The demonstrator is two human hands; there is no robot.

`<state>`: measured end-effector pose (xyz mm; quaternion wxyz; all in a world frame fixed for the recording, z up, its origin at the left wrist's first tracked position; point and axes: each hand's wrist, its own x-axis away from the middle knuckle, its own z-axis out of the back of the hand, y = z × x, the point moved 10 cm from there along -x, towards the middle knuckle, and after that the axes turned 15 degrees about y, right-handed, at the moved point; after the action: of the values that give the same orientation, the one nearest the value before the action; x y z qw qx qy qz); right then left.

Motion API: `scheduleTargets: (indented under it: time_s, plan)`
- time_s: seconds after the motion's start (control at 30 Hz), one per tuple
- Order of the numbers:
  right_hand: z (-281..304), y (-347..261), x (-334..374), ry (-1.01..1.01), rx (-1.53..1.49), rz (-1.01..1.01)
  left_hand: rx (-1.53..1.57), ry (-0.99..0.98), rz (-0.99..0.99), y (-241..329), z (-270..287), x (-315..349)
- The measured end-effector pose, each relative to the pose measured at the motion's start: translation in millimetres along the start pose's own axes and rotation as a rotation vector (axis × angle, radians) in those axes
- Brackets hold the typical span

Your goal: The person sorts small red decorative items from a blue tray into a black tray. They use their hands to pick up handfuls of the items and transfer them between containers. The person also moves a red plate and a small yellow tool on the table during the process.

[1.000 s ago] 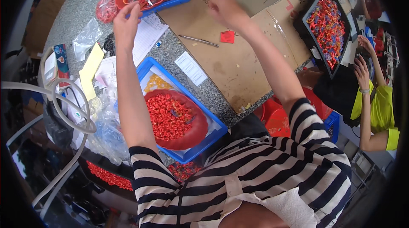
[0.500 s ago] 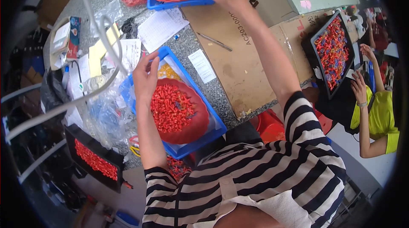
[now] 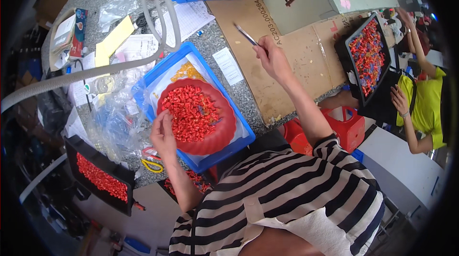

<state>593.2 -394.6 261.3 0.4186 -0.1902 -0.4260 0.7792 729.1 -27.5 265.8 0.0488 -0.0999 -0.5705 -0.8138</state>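
Scalloped bowl (image 3: 224, 136): dark red; its small pieces (image 3: 189, 115) are bright red, with scattered amber and violet-blue among them. Tray (image 3: 210, 163) beneath: solid blue, lined with a white sheet (image 3: 165, 84); loose beads (image 3: 187, 71) there are amber-yellow. Thin tool (image 3: 246, 34): silvery with dark parts. Desk (image 3: 239, 94): speckled grey. Cardboard (image 3: 258, 76): brown, with darker stains. Shirt (image 3: 282, 182): horizontally banded, black and beige. Right-hand bin (image 3: 342, 57): black; contents (image 3: 367, 55) red mixed with violet-blue. Stool (image 3: 348, 129): red. Co-worker's top (image 3: 425, 119): fluorescent yellow-green.
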Motion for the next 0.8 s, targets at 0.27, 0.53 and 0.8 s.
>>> scheduleTargets:
  time_s: [0.27, 0.53, 0.8]
  plan:
    - [39, -103, 91, 0.123, -0.081, 0.202, 0.617, -0.368, 0.315, 69, -150, 89]
    - [15, -48, 117, -0.072, -0.356, -0.258, 0.572, -0.379, 0.192, 85, -160, 98]
    - [6, -52, 73, -0.006, -0.606, -0.319, 0.489, -0.379, 0.285, 67, -144, 81]
